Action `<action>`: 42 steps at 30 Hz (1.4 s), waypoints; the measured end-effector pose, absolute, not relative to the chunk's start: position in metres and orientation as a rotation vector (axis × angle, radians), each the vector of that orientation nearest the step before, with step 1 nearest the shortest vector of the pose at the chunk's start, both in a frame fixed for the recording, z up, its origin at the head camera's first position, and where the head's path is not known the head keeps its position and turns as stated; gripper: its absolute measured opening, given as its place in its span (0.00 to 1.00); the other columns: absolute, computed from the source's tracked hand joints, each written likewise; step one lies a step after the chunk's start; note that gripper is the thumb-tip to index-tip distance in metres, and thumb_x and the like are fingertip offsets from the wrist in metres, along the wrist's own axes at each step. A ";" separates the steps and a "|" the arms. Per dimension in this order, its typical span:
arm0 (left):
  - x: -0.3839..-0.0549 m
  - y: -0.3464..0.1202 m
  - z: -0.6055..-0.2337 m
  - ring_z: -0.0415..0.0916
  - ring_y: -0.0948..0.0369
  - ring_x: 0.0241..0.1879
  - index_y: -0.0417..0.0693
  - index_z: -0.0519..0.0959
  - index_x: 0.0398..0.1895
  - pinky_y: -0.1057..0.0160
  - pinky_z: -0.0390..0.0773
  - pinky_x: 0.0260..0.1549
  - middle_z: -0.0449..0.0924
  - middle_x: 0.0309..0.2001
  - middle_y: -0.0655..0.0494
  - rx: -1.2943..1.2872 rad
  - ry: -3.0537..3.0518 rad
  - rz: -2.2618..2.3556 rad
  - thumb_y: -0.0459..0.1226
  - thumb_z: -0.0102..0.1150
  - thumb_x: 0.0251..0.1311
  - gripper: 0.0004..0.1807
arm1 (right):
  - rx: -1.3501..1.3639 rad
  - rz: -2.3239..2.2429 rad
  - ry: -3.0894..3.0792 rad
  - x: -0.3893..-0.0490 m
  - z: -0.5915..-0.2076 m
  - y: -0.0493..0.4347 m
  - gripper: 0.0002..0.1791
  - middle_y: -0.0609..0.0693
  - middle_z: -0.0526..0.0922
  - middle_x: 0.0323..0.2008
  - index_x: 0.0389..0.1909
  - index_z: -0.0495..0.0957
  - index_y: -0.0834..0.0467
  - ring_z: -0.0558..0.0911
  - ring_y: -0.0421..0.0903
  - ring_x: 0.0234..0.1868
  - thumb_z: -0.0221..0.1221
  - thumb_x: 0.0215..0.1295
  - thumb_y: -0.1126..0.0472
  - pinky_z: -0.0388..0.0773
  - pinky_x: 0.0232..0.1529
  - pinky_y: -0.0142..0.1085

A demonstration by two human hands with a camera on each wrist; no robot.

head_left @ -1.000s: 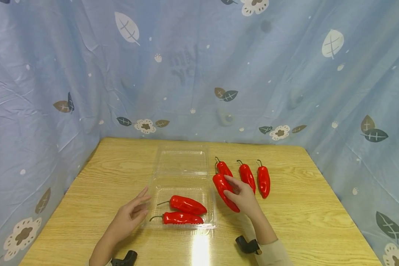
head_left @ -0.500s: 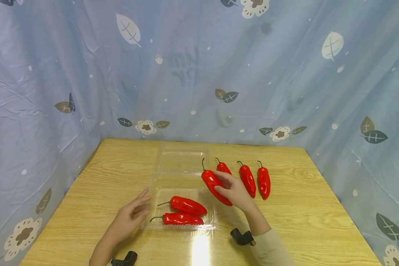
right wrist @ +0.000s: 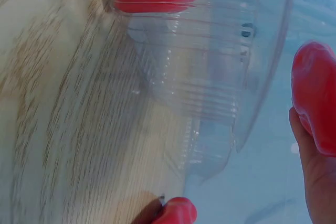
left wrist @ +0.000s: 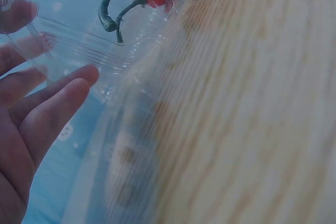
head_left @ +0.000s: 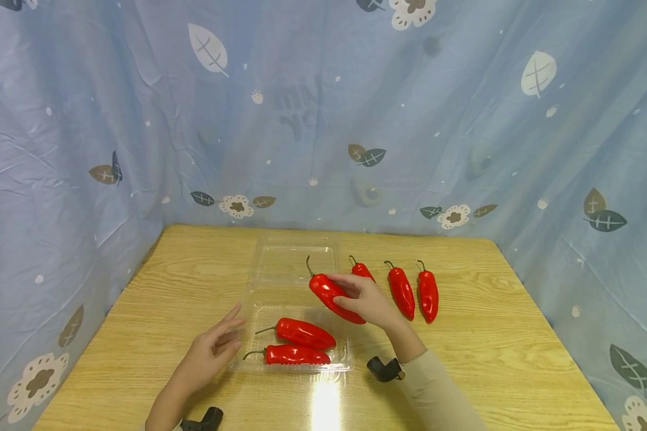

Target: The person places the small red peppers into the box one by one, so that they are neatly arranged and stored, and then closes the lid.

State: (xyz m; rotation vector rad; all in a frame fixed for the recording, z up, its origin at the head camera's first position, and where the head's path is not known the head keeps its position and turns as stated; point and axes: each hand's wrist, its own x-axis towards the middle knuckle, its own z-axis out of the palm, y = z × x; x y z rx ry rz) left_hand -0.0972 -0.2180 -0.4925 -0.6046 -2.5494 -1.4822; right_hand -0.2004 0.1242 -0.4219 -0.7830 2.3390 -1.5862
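Observation:
A long red pepper (head_left: 327, 292) with a green stem is pinched between the thumb and fingers of my right hand (head_left: 369, 302), raised over the right side of a clear plastic clamshell box (head_left: 350, 353). Inside its base lie two more red peppers, one farther back (head_left: 305, 333) and one along the front (head_left: 296, 354), stems pointing left. My left hand (head_left: 207, 350) rests at the box's left edge, holding nothing; in the left wrist view its fingertips (left wrist: 90, 74) come right up to the clear wall. The right wrist view shows the held pepper (right wrist: 317, 100) beyond the box wall (right wrist: 194, 93).
Three red peppers lie right of the box: one partly behind my right hand (head_left: 362, 270), one in the middle (head_left: 401, 293) and one at far right (head_left: 428, 294). The box's lid (head_left: 298, 260) lies folded back. A blue patterned curtain (head_left: 313, 120) surrounds the wooden table (head_left: 490, 347).
My right hand has carried its pepper leftward, from beside the row of peppers to over the box. The left hand has stayed in place.

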 end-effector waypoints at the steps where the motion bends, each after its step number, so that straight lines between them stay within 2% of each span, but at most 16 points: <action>1: -0.097 -0.218 -0.493 0.77 0.44 0.51 0.36 0.69 0.62 0.65 0.82 0.45 0.53 0.72 0.40 -0.607 -2.550 -1.481 0.31 0.54 0.65 0.22 | -0.800 -1.588 2.327 -0.202 -0.422 0.123 0.26 0.58 0.74 0.61 0.62 0.71 0.60 0.75 0.54 0.61 0.61 0.61 0.66 0.74 0.60 0.42; 4: -0.097 -0.218 -0.494 0.77 0.43 0.51 0.36 0.69 0.62 0.63 0.82 0.44 0.53 0.72 0.40 -0.604 -2.554 -1.483 0.32 0.54 0.65 0.22 | -0.845 -1.580 2.303 -0.205 -0.423 0.117 0.26 0.59 0.74 0.61 0.62 0.71 0.62 0.74 0.55 0.61 0.61 0.62 0.66 0.74 0.60 0.43; 11: -0.098 -0.218 -0.494 0.77 0.44 0.51 0.36 0.69 0.62 0.68 0.81 0.45 0.53 0.72 0.40 -0.601 -2.555 -1.498 0.32 0.54 0.66 0.22 | -0.906 -1.520 2.291 -0.211 -0.424 0.105 0.26 0.56 0.75 0.61 0.62 0.71 0.60 0.73 0.53 0.62 0.61 0.62 0.67 0.72 0.62 0.43; 19: -0.097 -0.218 -0.493 0.77 0.43 0.50 0.35 0.69 0.61 0.59 0.83 0.44 0.54 0.71 0.38 -0.612 -2.547 -1.485 0.31 0.54 0.65 0.22 | -0.967 -1.391 2.290 -0.215 -0.434 0.091 0.25 0.55 0.75 0.60 0.62 0.72 0.59 0.74 0.50 0.62 0.58 0.62 0.70 0.73 0.61 0.40; 30: -0.098 -0.217 -0.493 0.77 0.43 0.51 0.36 0.69 0.62 0.66 0.81 0.44 0.54 0.72 0.39 -0.603 -2.559 -1.481 0.31 0.54 0.65 0.22 | -1.027 -1.216 2.365 -0.214 -0.445 0.080 0.25 0.52 0.78 0.57 0.61 0.74 0.56 0.77 0.47 0.55 0.58 0.61 0.71 0.76 0.56 0.35; 42: -0.096 -0.216 -0.490 0.78 0.44 0.50 0.36 0.70 0.61 0.74 0.79 0.44 0.54 0.71 0.39 -0.583 -2.565 -1.477 0.31 0.55 0.65 0.22 | -1.022 -1.057 2.431 -0.215 -0.447 0.072 0.24 0.51 0.80 0.54 0.59 0.75 0.57 0.78 0.45 0.52 0.59 0.59 0.70 0.75 0.55 0.36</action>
